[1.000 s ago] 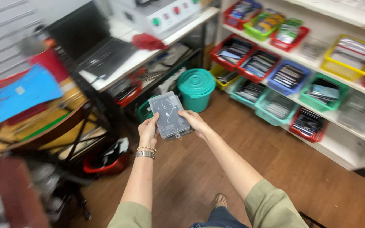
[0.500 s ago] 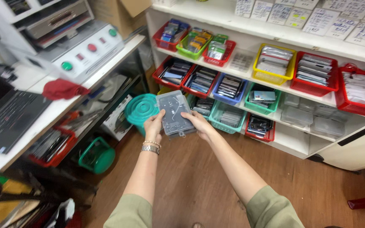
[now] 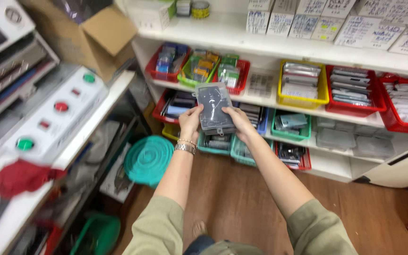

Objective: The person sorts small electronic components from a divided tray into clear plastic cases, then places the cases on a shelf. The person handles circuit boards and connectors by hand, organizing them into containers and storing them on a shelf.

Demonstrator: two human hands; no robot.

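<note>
Filling the upper right of the frame: white shelving (image 3: pixel 242 40) holding red basket (image 3: pixel 352 109), yellow basket (image 3: pixel 303 100) and green basket (image 3: pixel 291 132) of flat packs. Both arms are reaching up-centre. Left hand (image 3: pixel 190 122) and right hand (image 3: pixel 238 123) are clamping the clear plastic case (image 3: pixel 215 108), fingers wrapping its lower side edges.

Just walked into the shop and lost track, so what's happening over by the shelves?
A person stands facing the shelves, holding a flat clear plastic case in both hands. The left hand grips its left edge, the right hand its right edge. The case is held up in front of the red basket and other coloured baskets of packaged parts.
</note>
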